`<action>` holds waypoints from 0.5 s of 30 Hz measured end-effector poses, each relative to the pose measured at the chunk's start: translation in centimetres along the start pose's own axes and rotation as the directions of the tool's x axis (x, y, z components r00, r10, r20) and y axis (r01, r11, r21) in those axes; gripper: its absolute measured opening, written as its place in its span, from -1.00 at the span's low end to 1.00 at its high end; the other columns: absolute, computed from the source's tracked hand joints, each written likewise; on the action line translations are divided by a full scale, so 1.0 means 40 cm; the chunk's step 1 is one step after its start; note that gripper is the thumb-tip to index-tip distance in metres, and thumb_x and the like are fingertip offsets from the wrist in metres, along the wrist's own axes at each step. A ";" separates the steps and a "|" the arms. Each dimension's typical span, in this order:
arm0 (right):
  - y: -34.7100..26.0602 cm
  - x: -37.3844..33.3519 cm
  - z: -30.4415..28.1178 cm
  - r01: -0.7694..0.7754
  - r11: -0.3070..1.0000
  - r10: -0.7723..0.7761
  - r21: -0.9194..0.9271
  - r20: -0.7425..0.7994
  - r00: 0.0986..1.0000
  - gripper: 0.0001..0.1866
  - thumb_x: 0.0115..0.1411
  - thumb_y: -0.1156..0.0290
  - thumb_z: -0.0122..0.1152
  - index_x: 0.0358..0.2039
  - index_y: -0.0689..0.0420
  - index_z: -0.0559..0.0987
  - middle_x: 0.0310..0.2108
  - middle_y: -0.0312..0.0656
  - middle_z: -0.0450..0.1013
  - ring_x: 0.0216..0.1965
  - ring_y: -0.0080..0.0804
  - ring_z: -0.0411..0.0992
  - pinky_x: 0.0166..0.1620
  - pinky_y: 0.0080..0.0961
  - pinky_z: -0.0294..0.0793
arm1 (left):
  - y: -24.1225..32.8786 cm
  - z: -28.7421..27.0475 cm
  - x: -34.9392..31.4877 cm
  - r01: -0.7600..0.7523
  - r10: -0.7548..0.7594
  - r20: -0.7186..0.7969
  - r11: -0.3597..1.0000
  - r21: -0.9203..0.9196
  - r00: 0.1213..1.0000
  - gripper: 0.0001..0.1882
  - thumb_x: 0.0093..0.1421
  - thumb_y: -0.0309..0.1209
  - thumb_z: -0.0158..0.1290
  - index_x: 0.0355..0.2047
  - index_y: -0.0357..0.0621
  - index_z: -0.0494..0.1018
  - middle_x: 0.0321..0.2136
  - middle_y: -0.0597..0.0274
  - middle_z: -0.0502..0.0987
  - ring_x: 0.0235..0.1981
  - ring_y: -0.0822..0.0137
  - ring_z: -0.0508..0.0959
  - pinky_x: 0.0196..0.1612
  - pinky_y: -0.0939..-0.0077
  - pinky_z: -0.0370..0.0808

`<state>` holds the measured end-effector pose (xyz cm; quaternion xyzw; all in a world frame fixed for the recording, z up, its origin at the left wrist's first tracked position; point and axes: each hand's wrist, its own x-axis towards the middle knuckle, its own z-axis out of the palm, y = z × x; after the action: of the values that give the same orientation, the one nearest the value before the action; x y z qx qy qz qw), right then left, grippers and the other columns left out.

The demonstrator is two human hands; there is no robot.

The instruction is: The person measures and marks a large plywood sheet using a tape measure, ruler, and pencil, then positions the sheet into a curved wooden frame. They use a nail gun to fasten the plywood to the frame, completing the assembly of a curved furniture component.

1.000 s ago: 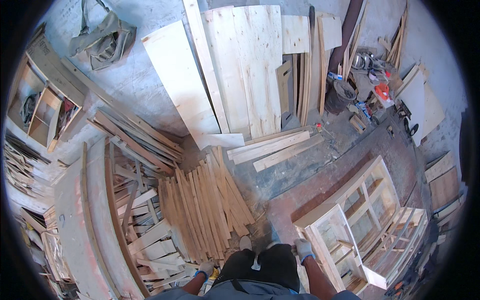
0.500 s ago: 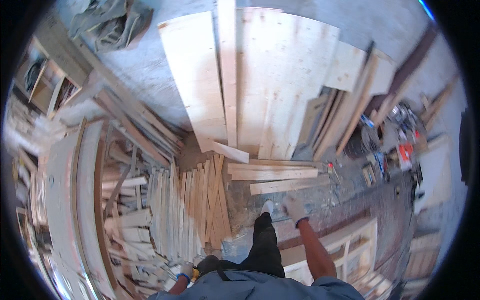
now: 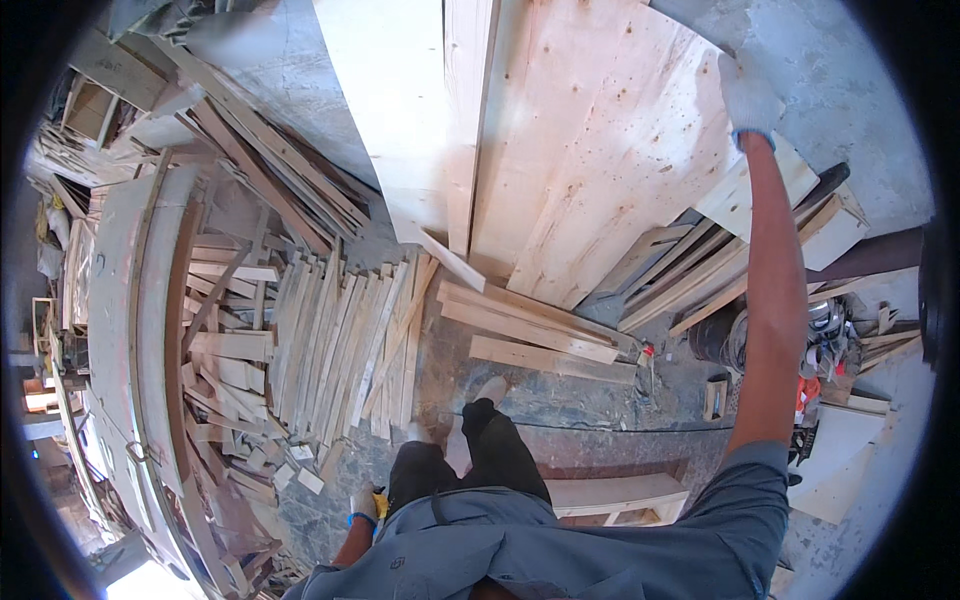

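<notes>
A broad plywood panel (image 3: 610, 130) leans against the wall in front of me. My right arm is stretched far forward, and my right hand (image 3: 750, 100), in a pale knit glove, is closed at the panel's upper right edge. Some of its fingers are blurred or hidden there. Low by my left hip, my gloved left hand (image 3: 366, 500) is closed around a small yellow object (image 3: 380, 504); its kind is unclear. Left of the broad panel stand a long upright board (image 3: 466, 120) and a narrower pale panel (image 3: 400, 130).
Loose planks (image 3: 540, 325) lie on the floor at the panels' foot. Many wood strips (image 3: 330, 340) are piled to the left, beside a long stack of boards (image 3: 125, 300). Leaning timber (image 3: 690, 275) and cluttered tools (image 3: 825, 330) stand to the right. A wooden frame (image 3: 620, 495) lies near my legs.
My right hand has swung from low in front of me up to the broad panel's upper right edge. The view has shifted closer to the panels. My left hand stays low with the yellow object.
</notes>
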<state>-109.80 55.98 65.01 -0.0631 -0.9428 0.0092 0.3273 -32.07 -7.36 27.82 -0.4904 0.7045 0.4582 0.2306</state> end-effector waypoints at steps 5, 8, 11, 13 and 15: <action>0.011 0.057 0.072 0.052 0.972 -0.033 -0.228 0.085 0.996 -0.33 0.28 -0.31 -0.22 0.05 -0.08 0.58 -0.08 0.12 0.56 -0.09 0.25 0.51 -0.03 0.05 0.49 | 0.004 0.070 -0.021 -0.362 0.368 0.110 0.738 0.570 0.923 -0.88 0.17 -0.34 0.12 -0.38 -0.11 0.56 -0.44 -0.07 0.64 -0.41 -0.03 0.66 -0.35 0.15 0.53; 0.060 0.098 0.076 0.059 0.979 -0.047 -0.194 0.063 0.997 -0.35 0.31 -0.25 -0.17 0.10 -0.03 0.53 -0.05 0.15 0.54 -0.12 0.24 0.52 -0.09 0.02 0.51 | -0.017 0.106 -0.013 -0.265 0.261 0.065 0.879 0.397 0.963 -0.85 0.17 -0.33 0.11 -0.38 -0.12 0.57 -0.44 -0.08 0.64 -0.40 -0.03 0.65 -0.35 0.15 0.52; 0.095 0.129 0.097 0.107 0.976 -0.106 -0.189 0.014 0.994 -0.37 0.31 -0.22 -0.15 0.11 0.00 0.50 -0.10 0.16 0.55 -0.17 0.24 0.54 -0.14 0.03 0.51 | -0.056 0.124 0.026 -0.048 0.046 0.015 0.992 0.117 0.999 -0.78 0.21 -0.30 0.05 -0.43 -0.18 0.58 -0.44 -0.10 0.63 -0.41 0.03 0.65 -0.35 0.19 0.50; 0.115 0.129 0.097 0.160 0.956 -0.155 -0.247 0.038 0.987 -0.26 0.31 -0.29 -0.27 -0.07 0.12 0.60 -0.16 0.20 0.56 -0.19 0.24 0.53 -0.12 0.07 0.48 | 0.081 0.108 -0.017 -0.008 0.007 0.026 1.000 0.025 1.000 -0.71 0.23 -0.27 0.00 -0.45 -0.23 0.58 -0.44 -0.13 0.62 -0.41 0.06 0.64 -0.34 0.20 0.48; 0.149 0.141 0.097 0.195 0.944 -0.199 -0.265 0.013 0.980 -0.15 0.32 -0.34 -0.35 -0.20 0.20 0.67 -0.22 0.23 0.57 -0.20 0.24 0.53 -0.11 0.09 0.46 | 0.090 0.115 -0.007 0.060 -0.061 -0.008 0.994 -0.088 0.998 -0.65 0.24 -0.25 -0.03 -0.44 -0.28 0.59 -0.45 -0.13 0.62 -0.43 0.08 0.62 -0.34 0.21 0.46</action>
<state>-115.92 62.70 65.09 -0.0119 -0.9347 -0.1502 0.3218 -35.75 -2.84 27.36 -0.5237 0.6697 0.4789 0.2190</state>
